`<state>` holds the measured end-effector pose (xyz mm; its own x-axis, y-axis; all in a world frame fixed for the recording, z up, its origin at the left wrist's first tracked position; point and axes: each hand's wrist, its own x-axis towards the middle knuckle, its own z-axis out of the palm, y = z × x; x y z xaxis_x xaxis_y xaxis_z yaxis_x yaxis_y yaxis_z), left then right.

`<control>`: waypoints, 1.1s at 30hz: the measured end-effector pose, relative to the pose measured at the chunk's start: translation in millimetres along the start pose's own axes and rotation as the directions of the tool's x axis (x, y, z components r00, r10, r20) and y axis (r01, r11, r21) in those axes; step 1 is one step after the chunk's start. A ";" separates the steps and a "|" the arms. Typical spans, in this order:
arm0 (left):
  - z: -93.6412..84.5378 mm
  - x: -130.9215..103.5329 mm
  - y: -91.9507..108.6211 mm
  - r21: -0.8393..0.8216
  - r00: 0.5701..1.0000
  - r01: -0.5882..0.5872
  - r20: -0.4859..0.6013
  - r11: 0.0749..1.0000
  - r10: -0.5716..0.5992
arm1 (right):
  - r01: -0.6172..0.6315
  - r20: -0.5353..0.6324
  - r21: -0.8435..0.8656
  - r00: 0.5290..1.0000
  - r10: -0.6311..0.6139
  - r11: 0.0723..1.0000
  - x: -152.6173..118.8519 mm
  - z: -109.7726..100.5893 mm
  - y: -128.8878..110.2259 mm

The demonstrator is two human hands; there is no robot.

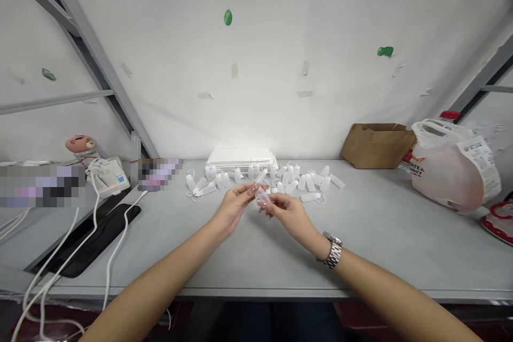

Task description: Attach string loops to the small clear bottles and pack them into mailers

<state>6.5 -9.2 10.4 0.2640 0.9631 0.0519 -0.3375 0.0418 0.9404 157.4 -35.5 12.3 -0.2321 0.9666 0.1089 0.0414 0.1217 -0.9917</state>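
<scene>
Toy [80, 143], pink, sits far left of the white stack [240, 156]. White box [113, 177] also well left of the stack. Flat black slab [105, 240] left of the stack and nearer the person; white cables [108, 275] cross that side and drop over the edge of the grey table [380, 262]. Loose bottles [309, 197], small and translucent, spread in front of the stack and past both its ends; some upright, some on their sides, several with thin loops. Left hand [234, 207] in front of the stack: thumb and fingertips close together at the upper end of the held bottle [263, 196]; cannot tell whether they grip it. Held bottle is in front of the stack, tilted. Right hand [289, 215], front-right of the stack, has it between thumb and fingers; metal watch [333, 252] on that wrist. Brown paper bag [374, 147] right of the stack; plastic bag [444, 171] farther right.
</scene>
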 end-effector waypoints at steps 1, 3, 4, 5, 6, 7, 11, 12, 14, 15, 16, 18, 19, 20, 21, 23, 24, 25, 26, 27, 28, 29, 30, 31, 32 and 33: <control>1.1 -0.7 -1.2 -0.008 1.000 0.005 0.012 1.000 -0.005 | 0.019 -0.024 -0.043 1.000 -0.020 0.999 -1.0 1.2 0.6; 3.2 -2.1 -3.2 -0.028 0.998 0.021 0.051 0.999 -0.019 | 0.050 -0.035 -0.084 0.998 -0.053 0.995 -3.1 2.9 2.1; 4.1 -2.6 -3.8 -0.035 0.997 0.031 0.071 0.999 -0.029 | 0.059 -0.028 -0.091 0.998 -0.062 0.994 -4.0 3.4 2.8; 4.8 -3.0 -4.2 -0.038 0.995 0.042 0.086 0.998 -0.039 | 0.065 -0.019 -0.093 0.998 -0.067 0.994 -4.7 3.8 3.1; 5.2 -3.2 -4.2 -0.039 0.994 0.055 0.099 0.998 -0.051 | 0.066 -0.013 -0.091 0.998 -0.067 0.994 -5.3 3.9 3.1; 5.6 -3.2 -3.8 -0.036 0.992 0.067 0.110 0.997 -0.063 | 0.064 -0.006 -0.087 0.998 -0.065 0.994 -5.6 4.0 2.8; 6.2 -3.2 1.4 -0.002 0.985 0.082 0.154 0.997 -0.080 | 0.064 0.037 -0.061 0.997 -0.062 0.996 -5.2 3.0 -1.0; 6.3 -3.7 3.7 0.027 0.985 0.066 0.157 0.997 -0.070 | 0.066 0.048 -0.062 0.997 -0.063 0.996 -4.6 2.4 -2.0; 6.1 -5.5 8.7 0.146 0.990 -0.010 0.142 0.989 -0.011 | 0.085 0.048 -0.077 0.996 -0.081 0.993 -3.2 1.2 -3.3; 5.5 -6.7 11.0 0.241 0.992 -0.075 0.117 0.968 0.048 | 0.100 0.036 -0.088 0.995 -0.098 0.991 -2.6 0.5 -3.4; 4.7 -8.1 12.7 0.356 0.987 -0.156 0.091 0.921 0.132 | 0.118 0.017 -0.098 0.993 -0.117 0.988 -2.0 -0.3 -3.2; 2.0 -10.6 14.3 0.608 0.932 -0.319 0.061 0.727 0.358 | 0.151 -0.026 -0.116 0.988 -0.155 0.982 -1.6 -1.7 -2.2; 0.5 -11.5 14.1 0.709 0.888 -0.380 0.101 0.594 0.449 | 0.161 -0.046 -0.123 0.985 -0.168 0.979 -1.6 -2.2 -1.5; -1.0 -12.1 13.6 0.779 0.847 -0.418 0.149 0.467 0.510 | 0.167 -0.059 -0.132 0.983 -0.176 0.977 -1.6 -2.6 -0.9; -2.3 -12.3 12.8 0.821 0.817 -0.442 0.203 0.361 0.540 | 0.172 -0.064 -0.141 0.981 -0.182 0.975 -1.8 -2.9 -0.4; -4.2 -12.1 11.7 0.852 0.788 -0.472 0.291 0.229 0.543 | 0.180 -0.059 -0.158 0.980 -0.191 0.971 -1.9 -3.0 0.0; -4.7 -11.7 11.4 0.855 0.778 -0.483 0.320 0.190 0.541 | 0.183 -0.054 -0.164 0.979 -0.194 0.969 -1.8 -2.8 -0.1; -5.0 -11.3 11.3 0.854 0.768 -0.496 0.347 0.157 0.539 | 0.184 -0.049 -0.167 0.980 -0.195 0.969 -1.7 -2.7 -0.3; -5.3 -10.9 11.3 0.850 0.755 -0.511 0.373 0.128 0.539 | 0.183 -0.045 -0.162 0.980 -0.192 0.970 -1.6 -2.5 -0.6; -5.5 -10.6 11.2 0.846 0.744 -0.524 0.397 0.101 0.538 | 0.177 -0.041 -0.151 0.982 -0.185 0.972 -1.4 -2.3 -0.9; -5.8 -10.3 10.9 0.842 0.734 -0.534 0.417 0.076 0.537 | 0.168 -0.037 -0.137 0.984 -0.175 0.976 -1.3 -2.1 -1.2; -6.2 -10.0 10.3 0.839 0.728 -0.541 0.434 0.056 0.531 | 0.155 -0.034 -0.121 0.986 -0.160 0.980 -1.2 -1.9 -1.4; -6.7 -9.7 9.5 0.838 0.726 -0.544 0.447 0.040 0.522 | 0.141 -0.032 -0.103 0.989 -0.145 0.985 -1.2 -1.6 -1.5; -7.3 -9.4 8.3 0.837 0.725 -0.547 0.460 0.024 0.513 | 0.127 -0.032 -0.085 0.991 -0.130 0.988 -1.3 -1.3 -1.5; -8.0 -9.0 7.0 0.836 0.721 -0.549 0.471 0.004 0.508 | 0.114 -0.034 -0.066 0.993 -0.116 0.991 -1.4 -1.0 -1.3; -8.7 -8.6 5.6 0.836 0.715 -0.549 0.483 -0.021 0.506 | 0.101 -0.035 -0.044 0.994 -0.103 0.994 -1.6 -0.6 -0.8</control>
<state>-5.6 -15.0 12.3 0.4542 0.5816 0.6749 0.6174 -0.7516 0.2322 158.4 -37.0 13.0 -0.2009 0.9563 0.2126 0.0606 0.2288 -0.9716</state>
